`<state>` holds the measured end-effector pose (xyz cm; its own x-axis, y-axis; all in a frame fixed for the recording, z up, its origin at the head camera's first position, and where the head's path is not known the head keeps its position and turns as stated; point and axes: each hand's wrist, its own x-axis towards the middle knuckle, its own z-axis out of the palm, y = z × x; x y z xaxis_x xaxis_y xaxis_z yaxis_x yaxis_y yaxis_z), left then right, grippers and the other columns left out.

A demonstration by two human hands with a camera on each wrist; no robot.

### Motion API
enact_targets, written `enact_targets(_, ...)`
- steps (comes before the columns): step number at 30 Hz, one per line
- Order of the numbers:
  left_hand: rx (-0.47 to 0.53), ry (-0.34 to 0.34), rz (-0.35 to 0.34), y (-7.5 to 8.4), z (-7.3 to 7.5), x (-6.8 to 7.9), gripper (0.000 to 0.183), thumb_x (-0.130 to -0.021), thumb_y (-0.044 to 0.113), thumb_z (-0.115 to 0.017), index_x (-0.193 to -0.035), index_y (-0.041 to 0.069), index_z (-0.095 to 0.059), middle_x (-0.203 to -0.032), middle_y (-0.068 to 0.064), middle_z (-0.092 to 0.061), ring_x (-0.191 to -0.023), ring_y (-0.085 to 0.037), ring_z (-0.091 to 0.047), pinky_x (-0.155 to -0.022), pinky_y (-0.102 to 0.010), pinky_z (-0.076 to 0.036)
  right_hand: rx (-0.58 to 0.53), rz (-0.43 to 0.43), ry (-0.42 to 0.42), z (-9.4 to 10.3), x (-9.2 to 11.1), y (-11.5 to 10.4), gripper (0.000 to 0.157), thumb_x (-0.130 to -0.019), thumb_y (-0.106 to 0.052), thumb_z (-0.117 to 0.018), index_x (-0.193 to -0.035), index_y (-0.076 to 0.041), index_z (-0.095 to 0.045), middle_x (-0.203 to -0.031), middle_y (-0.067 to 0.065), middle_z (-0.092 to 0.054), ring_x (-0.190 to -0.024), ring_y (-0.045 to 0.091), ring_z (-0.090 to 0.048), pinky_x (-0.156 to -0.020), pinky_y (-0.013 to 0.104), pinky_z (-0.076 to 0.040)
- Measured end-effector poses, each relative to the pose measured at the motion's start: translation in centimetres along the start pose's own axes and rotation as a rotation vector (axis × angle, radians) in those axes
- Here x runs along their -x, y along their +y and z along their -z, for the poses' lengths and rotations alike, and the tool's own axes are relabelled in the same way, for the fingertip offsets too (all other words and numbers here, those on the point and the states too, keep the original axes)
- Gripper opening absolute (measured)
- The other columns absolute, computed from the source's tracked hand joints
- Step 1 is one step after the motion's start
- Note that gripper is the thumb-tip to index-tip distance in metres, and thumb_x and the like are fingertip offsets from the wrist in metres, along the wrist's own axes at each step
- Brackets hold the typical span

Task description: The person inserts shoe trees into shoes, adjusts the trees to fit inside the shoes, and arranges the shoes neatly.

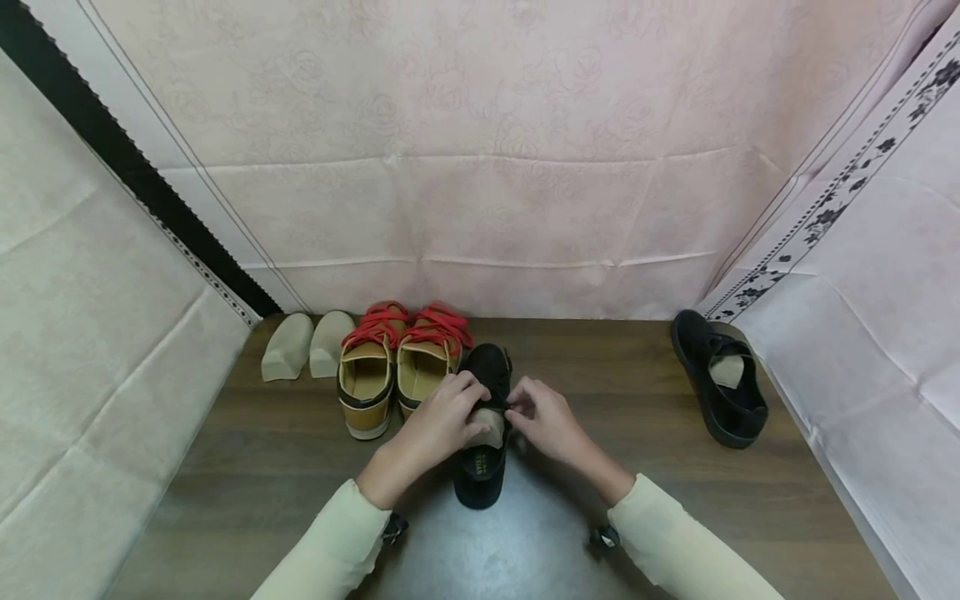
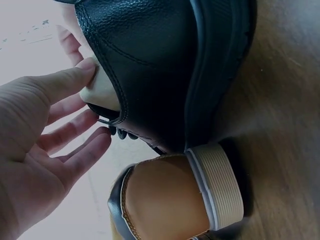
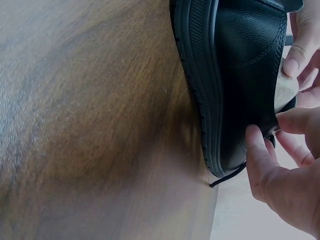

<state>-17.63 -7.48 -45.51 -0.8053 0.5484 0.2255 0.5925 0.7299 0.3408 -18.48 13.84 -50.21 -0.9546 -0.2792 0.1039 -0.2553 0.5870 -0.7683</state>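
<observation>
Black leather shoe [image 1: 480, 485]: between your hands on the worktop [image 1: 600, 367], toe toward its far edge.
Right hand [image 1: 551, 427]: your grip pinches the shoe's eyelet edge.
Left hand [image 1: 444, 414]: your grip is loose, thumb touching the cream insert [image 2: 103, 94].

My right hand [image 3: 285, 172] pinching a black shoe [image 3: 245, 65] at its opening's edge, my left hand [image 3: 306, 55] with thumb on the beige insert [image 3: 285, 92], a black lace [image 3: 231, 177] trailing past the sole, brown wood-grain surface [image 3: 95, 110] alongside.

Insert [image 1: 489, 428] in shoe [image 1: 478, 482], sneakers [image 1: 403, 368] left
</observation>
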Motion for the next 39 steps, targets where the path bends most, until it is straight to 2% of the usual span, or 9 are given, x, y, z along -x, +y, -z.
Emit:
enact_targets(12,0.008,-0.041,0.03,-0.1,-0.5,-0.7,0.026,-0.087,0.021,-0.085,-0.107,0.01,-0.072,-0.11,-0.004,-0.062,-0.104,-0.022,-0.059,-0.087,-0.037,-0.056,0.002,-0.005,0.005,-0.1,0.0,0.2,0.017,-0.093,-0.009,-0.076,-0.101,-0.017,-0.064,-0.101,-0.001,-0.065,-0.092,0.012,-0.065,-0.082,0.033,-0.058)
enact_targets(25,0.039,0.002,0.042,-0.6,-1.1,-0.9,0.029,-0.086,0.018,-0.085,-0.11,0.01,-0.071,-0.109,-0.003,-0.061,-0.1,-0.018,-0.058,-0.084,-0.035,-0.056,-0.005,0.0,0.005,-0.1,0.1,0.0,0.018,-0.093,-0.007,-0.076,-0.102,-0.017,-0.064,-0.101,-0.002,-0.065,-0.092,0.011,-0.065,-0.082,0.034,-0.058)
enact_targets(39,0.05,0.035,0.016,-1.2,-1.6,-1.2,0.028,-0.084,0.016,-0.087,-0.107,0.01,-0.071,-0.104,-0.002,-0.06,-0.093,-0.015,-0.058,-0.08,-0.032,-0.056,-0.023,0.01,-0.006,-0.1,0.1,0.0,0.02,-0.092,-0.005,-0.076,-0.103,-0.016,-0.064,-0.103,0.0,-0.065,-0.094,0.013,-0.066,-0.084,0.035,-0.059)
